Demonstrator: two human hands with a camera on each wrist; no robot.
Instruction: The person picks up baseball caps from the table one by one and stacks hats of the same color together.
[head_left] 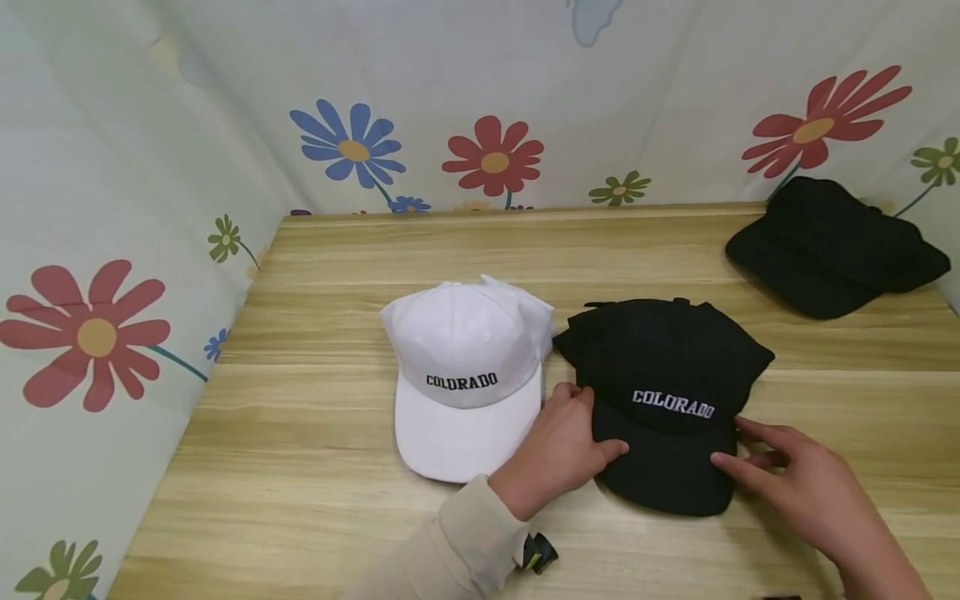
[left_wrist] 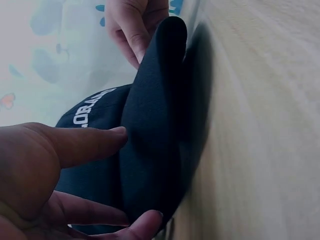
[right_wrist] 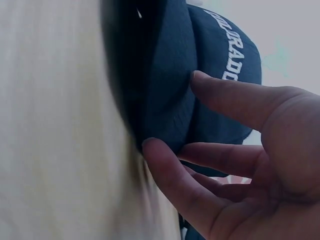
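A black baseball cap (head_left: 667, 350) with white COLORADO lettering sits upright on the wooden table, its brim towards me. My left hand (head_left: 562, 442) grips the cap's left side, thumb over the brim and fingers at the edge, as the left wrist view also shows. On the opposite side, my right hand (head_left: 810, 483) pinches the brim's edge, its thumb (right_wrist: 215, 92) lying on top of the brim. A white cap (head_left: 465, 342) with black COLORADO lettering stands just left of the black one, close beside my left hand.
Another black cap (head_left: 832, 250) lies at the table's back right corner. Wood-grain table (head_left: 315, 417) runs back to a flower-printed cloth wall (head_left: 450, 67), with the same cloth along the left. A small dark strap piece (head_left: 537, 552) shows by my left sleeve (head_left: 472, 533).
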